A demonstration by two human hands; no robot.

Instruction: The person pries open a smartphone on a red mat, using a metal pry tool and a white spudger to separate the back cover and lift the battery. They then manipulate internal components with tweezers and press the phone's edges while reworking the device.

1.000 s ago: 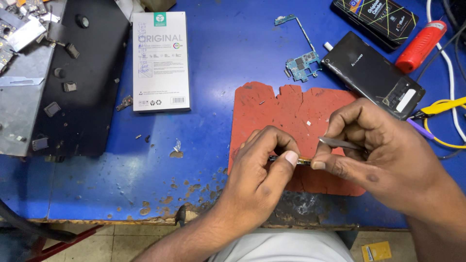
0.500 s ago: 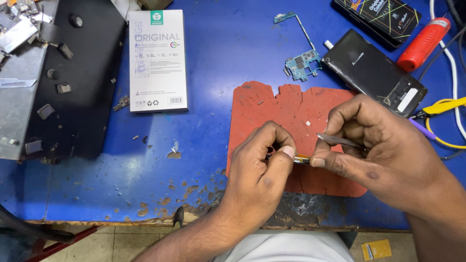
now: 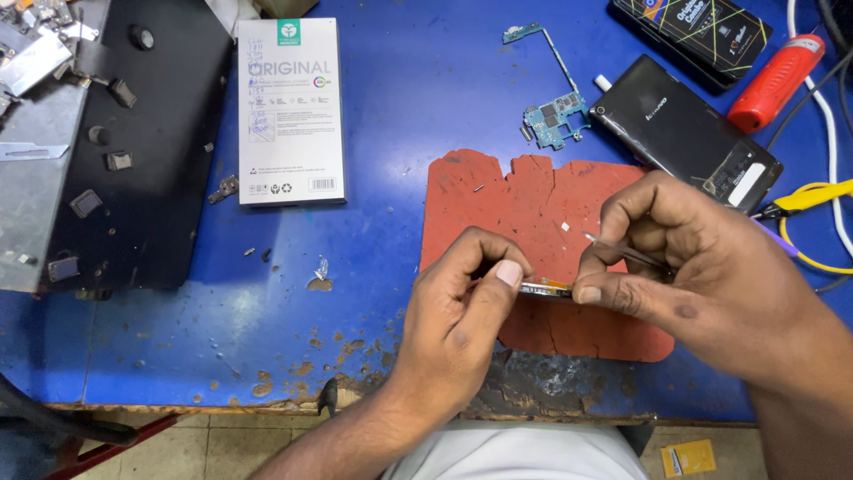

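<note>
Over a worn red mat [image 3: 533, 200] on the blue bench, my left hand [image 3: 462, 316] and my right hand [image 3: 702, 267] pinch the two ends of a small thin metal part [image 3: 544, 288] between thumb and fingers. My right hand also grips metal tweezers [image 3: 622, 251], whose tip points left above the part. The part hangs just above the mat's lower half.
A white flat box [image 3: 290, 111] lies at the left. Farther left sits a black panel [image 3: 133, 151] with small parts. A circuit board [image 3: 553, 116], a dark phone body [image 3: 684, 133], a red tool handle [image 3: 775, 82] and yellow cable [image 3: 813, 200] lie at the back right.
Both hands stay pinched on the small part over the mat. The view has shifted a little; the hands have hardly moved.
</note>
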